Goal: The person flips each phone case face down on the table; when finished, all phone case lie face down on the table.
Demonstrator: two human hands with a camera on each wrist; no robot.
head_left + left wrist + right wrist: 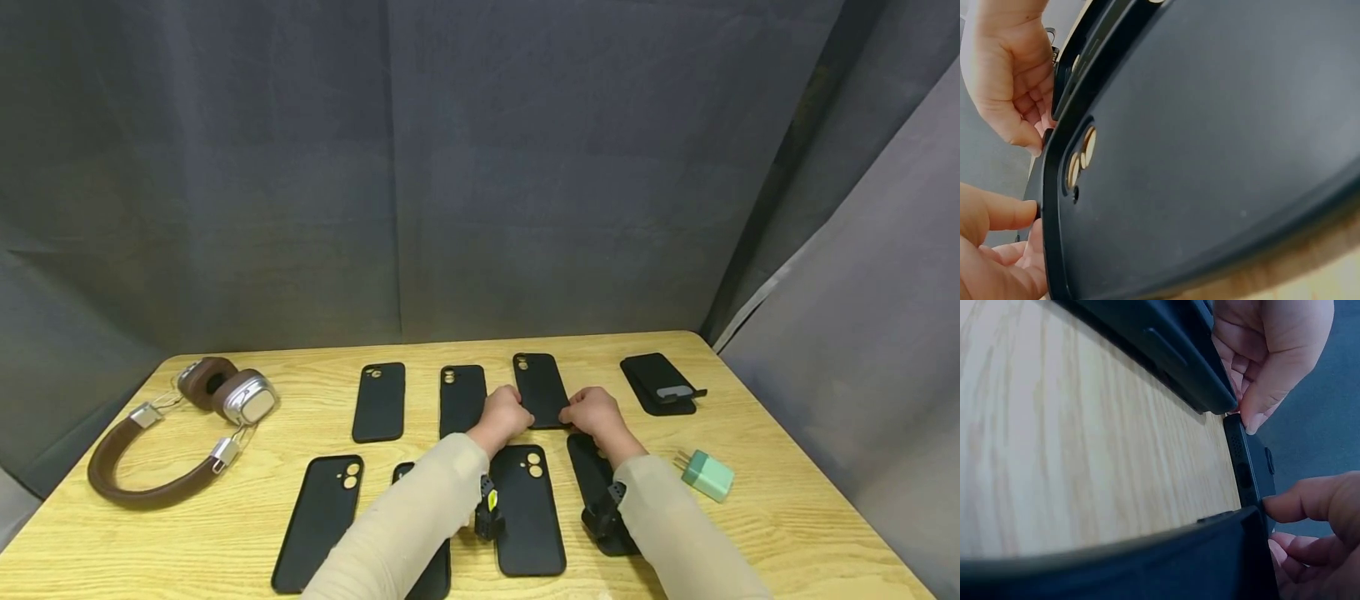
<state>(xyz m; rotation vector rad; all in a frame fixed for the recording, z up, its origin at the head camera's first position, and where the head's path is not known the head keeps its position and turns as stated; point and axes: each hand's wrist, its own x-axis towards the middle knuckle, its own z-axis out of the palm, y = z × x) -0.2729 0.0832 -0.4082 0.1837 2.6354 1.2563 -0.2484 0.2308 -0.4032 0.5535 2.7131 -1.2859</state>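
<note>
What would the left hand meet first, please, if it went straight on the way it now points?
Most likely the black phone case that the left hand holds at its near edge, though exact depth is hard to judge.

You have seven black phone cases (542, 387) on one wood-grain table (225, 550): count three in the far row and four in the near row. You also have one pair of brown-and-silver headphones (243, 393), which gives you two ear cups (251, 400) and one headband (150, 498), and one green charger plug (708, 476). At the far right you have one grey-and-black strip (675, 392) on what looks like two stacked flat black pieces (652, 373), though the head view is too coarse to be sure. Of your own, count one left hand (501, 417) and one right hand (597, 414), two pale sleeves (408, 525), one to each arm, and two black wrist cameras (489, 521), one to each wrist
</note>
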